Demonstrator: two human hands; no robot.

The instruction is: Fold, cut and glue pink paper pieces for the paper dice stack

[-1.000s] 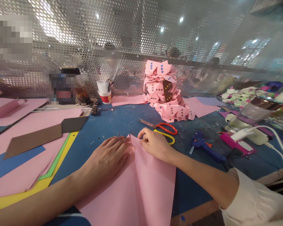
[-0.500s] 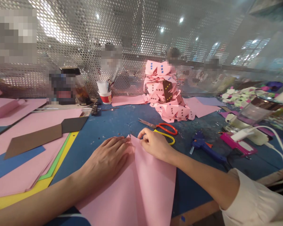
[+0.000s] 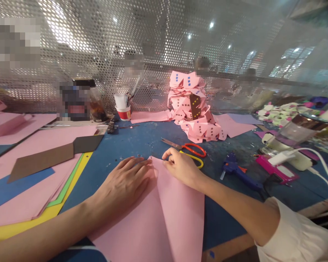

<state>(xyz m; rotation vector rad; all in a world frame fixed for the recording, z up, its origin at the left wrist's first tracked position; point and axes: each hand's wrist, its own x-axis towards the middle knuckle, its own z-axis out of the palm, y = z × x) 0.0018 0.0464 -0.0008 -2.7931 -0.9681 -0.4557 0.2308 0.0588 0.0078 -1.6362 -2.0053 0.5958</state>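
A large sheet of pink paper (image 3: 180,211) lies in front of me, its right part folded over and its narrow tip pointing away. My left hand (image 3: 128,178) rests flat on the left side of the sheet near the tip, fingers stretched out. With curled fingers, my right hand (image 3: 180,167) grips the folded paper's upper right edge. Just beyond that hand lie scissors (image 3: 192,149) with one red and one yellow handle loop. The underside of the sheet is hidden.
Stacked pink sheets (image 3: 79,167) with brown, blue, green and yellow pieces lie left. A pink folded-paper tower (image 3: 190,105) stands at the back, beside a paper cup (image 3: 124,113). To the right are a blue glue gun (image 3: 239,173) and a pink power strip (image 3: 282,171) with white cables.
The folded right flap has settled flatter, and the strip showing beside its edge has closed. Both hands stay at nearly the same place on the paper.
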